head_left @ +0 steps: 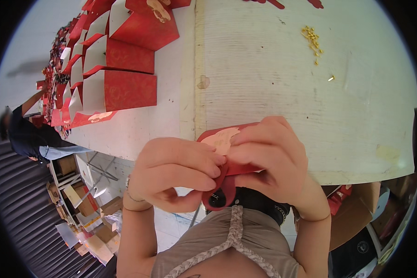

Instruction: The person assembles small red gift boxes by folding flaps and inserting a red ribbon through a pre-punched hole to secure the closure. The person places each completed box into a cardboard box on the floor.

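Where left hand (175, 172) adjoins right hand (277, 160) | red piece (243, 168) | peach patch (221, 140) | rosy loop (230, 187)

Red piece mostly hidden from here: left hand (180, 173) and right hand (268, 157) cover much of red piece (243, 167). Part of red strap loop (231, 191) lost behind left fingertips; exact pinch can't be made out. Farthest red boxes (146, 23) and dark-red pieces (275, 3) cut off by top edge. Brass-coloured fasteners (312, 37) overlap, too small to count. Co-worker (28, 134) off left, small, blurred; heap (56, 76) there indistinct. Cardboard box (356, 211) partly hidden behind right forearm.
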`<action>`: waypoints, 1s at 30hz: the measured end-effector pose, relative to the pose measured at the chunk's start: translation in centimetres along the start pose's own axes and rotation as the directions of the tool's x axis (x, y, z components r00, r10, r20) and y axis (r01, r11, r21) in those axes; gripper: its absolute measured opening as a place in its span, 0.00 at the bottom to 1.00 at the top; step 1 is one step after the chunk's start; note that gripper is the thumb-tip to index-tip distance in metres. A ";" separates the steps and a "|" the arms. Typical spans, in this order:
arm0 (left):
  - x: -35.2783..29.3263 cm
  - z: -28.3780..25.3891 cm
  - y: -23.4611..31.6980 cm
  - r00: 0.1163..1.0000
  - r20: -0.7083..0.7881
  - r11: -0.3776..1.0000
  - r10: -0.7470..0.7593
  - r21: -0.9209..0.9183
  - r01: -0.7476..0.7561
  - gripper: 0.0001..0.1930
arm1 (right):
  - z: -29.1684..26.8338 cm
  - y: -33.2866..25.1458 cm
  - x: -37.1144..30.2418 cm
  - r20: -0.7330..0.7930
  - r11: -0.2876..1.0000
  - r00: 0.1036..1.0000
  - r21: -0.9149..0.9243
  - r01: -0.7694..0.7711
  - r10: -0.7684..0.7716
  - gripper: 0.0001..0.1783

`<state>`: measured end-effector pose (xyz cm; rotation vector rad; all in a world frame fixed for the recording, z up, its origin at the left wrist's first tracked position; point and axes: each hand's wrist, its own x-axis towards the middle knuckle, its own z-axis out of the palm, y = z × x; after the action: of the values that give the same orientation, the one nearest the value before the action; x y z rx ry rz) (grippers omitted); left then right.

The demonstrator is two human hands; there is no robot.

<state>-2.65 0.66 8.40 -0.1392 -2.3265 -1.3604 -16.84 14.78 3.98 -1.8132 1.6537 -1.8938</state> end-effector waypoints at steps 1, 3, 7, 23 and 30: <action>-0.2 0.1 -0.3 0.999 -0.001 0.998 0.051 0.044 -0.051 0.08 | 0.0 0.0 -0.1 0.008 1.000 1.000 -0.005 0.014 -0.014 0.14; -0.3 0.1 -0.3 0.999 -0.006 0.999 -0.037 0.025 0.037 0.09 | -0.1 0.1 -0.3 0.011 0.999 0.999 -0.022 0.038 -0.038 0.14; 0.0 0.0 -0.5 0.997 0.014 0.997 -0.082 0.016 0.082 0.09 | 0.0 0.2 -0.1 -0.004 0.996 0.999 0.076 0.040 -0.039 0.15; -1.6 1.4 -0.5 0.980 -0.123 0.929 0.154 0.356 -0.101 0.10 | -0.7 -0.6 0.8 0.217 0.969 0.970 0.191 -0.155 0.113 0.20; -1.0 1.8 0.1 0.973 -0.228 0.977 0.035 0.213 0.015 0.13 | -0.5 -0.2 0.8 0.188 0.972 0.979 0.199 -0.122 0.085 0.18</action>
<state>-2.33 2.34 7.33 0.0702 -2.2509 -1.0505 -17.37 14.70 4.77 -1.7204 1.4040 -1.7326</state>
